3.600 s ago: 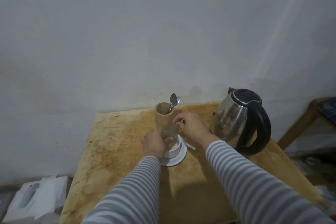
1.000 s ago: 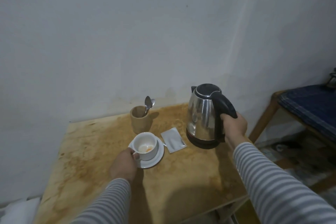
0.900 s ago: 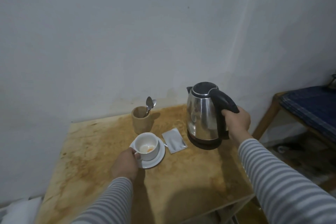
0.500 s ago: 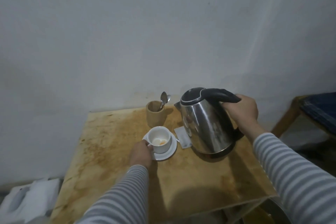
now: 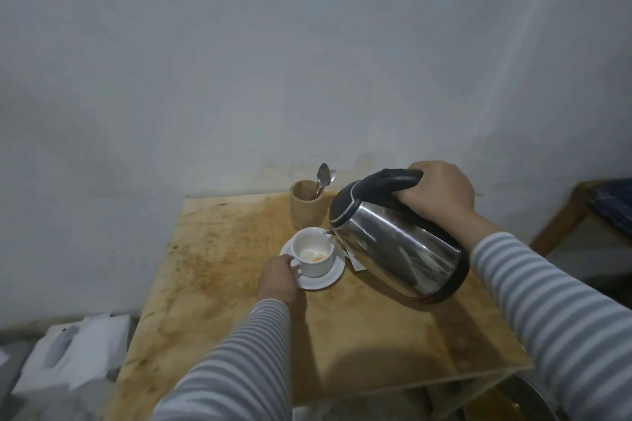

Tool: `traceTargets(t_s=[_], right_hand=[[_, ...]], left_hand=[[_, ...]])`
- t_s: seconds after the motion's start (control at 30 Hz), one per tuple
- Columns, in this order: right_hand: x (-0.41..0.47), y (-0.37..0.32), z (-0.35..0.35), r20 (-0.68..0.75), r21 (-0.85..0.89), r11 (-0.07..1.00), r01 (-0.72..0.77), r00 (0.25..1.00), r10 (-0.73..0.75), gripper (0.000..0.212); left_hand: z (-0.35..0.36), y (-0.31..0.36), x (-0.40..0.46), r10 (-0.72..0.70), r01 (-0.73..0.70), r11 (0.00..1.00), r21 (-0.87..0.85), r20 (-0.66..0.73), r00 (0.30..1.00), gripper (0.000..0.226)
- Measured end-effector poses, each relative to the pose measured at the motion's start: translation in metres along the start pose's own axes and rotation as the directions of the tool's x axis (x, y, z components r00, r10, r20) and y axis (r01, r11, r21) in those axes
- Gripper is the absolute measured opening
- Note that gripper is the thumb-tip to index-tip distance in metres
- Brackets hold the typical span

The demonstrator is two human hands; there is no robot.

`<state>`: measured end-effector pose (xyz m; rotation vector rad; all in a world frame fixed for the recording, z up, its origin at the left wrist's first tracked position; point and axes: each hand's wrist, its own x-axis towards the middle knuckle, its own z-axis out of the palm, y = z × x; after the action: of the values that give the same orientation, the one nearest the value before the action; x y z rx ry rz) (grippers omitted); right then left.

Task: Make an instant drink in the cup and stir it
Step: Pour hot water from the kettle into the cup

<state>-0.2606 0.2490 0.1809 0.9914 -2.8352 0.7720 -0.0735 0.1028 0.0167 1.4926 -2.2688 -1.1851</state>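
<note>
— What is nearest to the camera?

— Two sleeves with grey and white stripes, one for each arm. The left hand point(image 5: 277, 280) is near the middle of the table point(image 5: 342, 335); its fingers are curled against the handle side of the cup point(image 5: 313, 252), but I cannot tell exactly how they pinch it, because the back of the hand hides them.

— And the cup, where does it stand?

— There is one white cup, upright on one white saucer point(image 5: 316, 278), a little behind the middle of the table. Inside it I see some pale and orange powder at the bottom.

— What does the right hand do?

— The right hand point(image 5: 439, 193) is closed in a fist around the black handle of one steel kettle point(image 5: 393, 243). The kettle is in the air and tilted to the left, with its spout just at the right rim of the cup. A thin stream seems to go into the cup, but it is small and hard to see.

— Anything under the kettle?

— One small white sachet point(image 5: 354, 261), mostly hidden, just beside the saucer.

— And farther?

— Near the far edge, one wooden holder point(image 5: 306, 207) with what looks like two spoons point(image 5: 323, 178).

— Any writing?

— No brand or label can be read.
</note>
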Motion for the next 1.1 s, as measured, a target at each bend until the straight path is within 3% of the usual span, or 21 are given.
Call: traceTargets(t_s=[0.3, 0.5, 1.1], right_hand=[[-0.005, -0.004, 0.003, 0.048, -0.091, 0.994, 0.054, 0.998, -0.050, 0.009], [-0.010, -0.005, 0.000, 0.041, -0.096, 0.994, 0.054, 0.998, -0.050, 0.011], [-0.003, 0.001, -0.005, 0.022, -0.112, 0.992, 0.065, 0.998, -0.062, 0.008]], left_hand=[[0.000, -0.001, 0.001, 0.003, -0.003, 1.000, 0.012, 0.012, 1.000, 0.042], [0.000, -0.002, 0.005, 0.024, -0.024, 1.000, 0.009, 0.029, 0.999, 0.032], [-0.009, 0.002, 0.018, 0.013, -0.010, 0.990, 0.140, -0.022, 1.000, 0.043]])
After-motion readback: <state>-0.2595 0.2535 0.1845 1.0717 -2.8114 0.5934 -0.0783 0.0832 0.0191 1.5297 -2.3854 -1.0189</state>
